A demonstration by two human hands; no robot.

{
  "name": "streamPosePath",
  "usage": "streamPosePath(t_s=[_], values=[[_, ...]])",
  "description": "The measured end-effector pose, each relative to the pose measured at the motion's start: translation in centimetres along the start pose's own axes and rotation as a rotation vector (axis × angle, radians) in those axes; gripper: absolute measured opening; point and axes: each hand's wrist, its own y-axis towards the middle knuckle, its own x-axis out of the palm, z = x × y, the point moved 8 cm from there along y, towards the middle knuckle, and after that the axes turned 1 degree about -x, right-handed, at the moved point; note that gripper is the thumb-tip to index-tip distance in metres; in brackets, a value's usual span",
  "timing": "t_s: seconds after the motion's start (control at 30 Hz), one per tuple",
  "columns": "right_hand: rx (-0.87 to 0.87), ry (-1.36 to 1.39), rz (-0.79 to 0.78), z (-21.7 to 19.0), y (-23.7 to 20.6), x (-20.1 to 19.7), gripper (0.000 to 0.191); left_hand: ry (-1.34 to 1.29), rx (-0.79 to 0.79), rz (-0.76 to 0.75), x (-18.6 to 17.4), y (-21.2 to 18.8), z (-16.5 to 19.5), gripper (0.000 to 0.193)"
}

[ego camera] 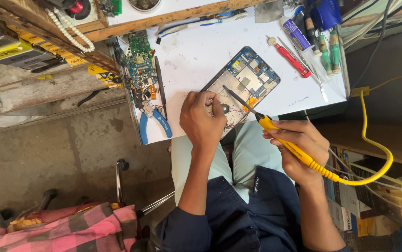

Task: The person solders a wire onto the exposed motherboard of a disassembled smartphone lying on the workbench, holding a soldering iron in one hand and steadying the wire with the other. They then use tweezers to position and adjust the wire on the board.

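An opened phone (245, 81) with its blue circuit board exposed lies on the white worktop (191, 56). My left hand (203, 120) rests on the phone's lower end, fingers pinched on something thin, perhaps a wire or solder strand. My right hand (299, 144) grips a yellow soldering iron (275, 133). Its dark tip reaches over the phone's middle. A yellow cord (373, 140) runs from the iron off to the right.
Blue-handled pliers (152, 123) and a loose green circuit board (140, 65) lie at the worktop's left edge. Red and green screwdrivers (303, 58) and tweezers sit at the right. A wooden shelf stands behind, and a pink checked cloth (84, 228) lies on a stool.
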Motion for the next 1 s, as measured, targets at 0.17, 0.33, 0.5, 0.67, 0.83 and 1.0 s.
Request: streamPosePath(t_s=[0.17,0.33,0.5,0.67,0.83,1.0], values=[[0.006,-0.021,0.022,-0.1,-0.1,-0.5,0.020,-0.003,-0.004,-0.005,0.0,0.0,0.0,0.007],[-0.005,-0.046,0.042,0.0,-0.2,-1.0,0.019,0.008,-0.009,-0.009,0.0,0.0,0.0,0.007],[0.003,-0.040,0.041,0.1,-0.4,-1.3,0.017,-0.001,-0.002,0.001,-0.1,0.0,0.0,0.007],[0.023,0.003,0.030,0.4,-0.7,-1.4,0.017,0.009,-0.008,-0.005,-0.1,-0.1,0.0,0.006],[0.018,-0.008,0.026,0.4,-0.8,-1.4,0.017,0.012,-0.004,-0.004,-0.1,0.0,0.1,0.006],[0.032,0.052,0.061,0.6,-0.8,-1.4,0.014,0.010,-0.007,-0.002,0.0,-0.1,0.0,0.006]])
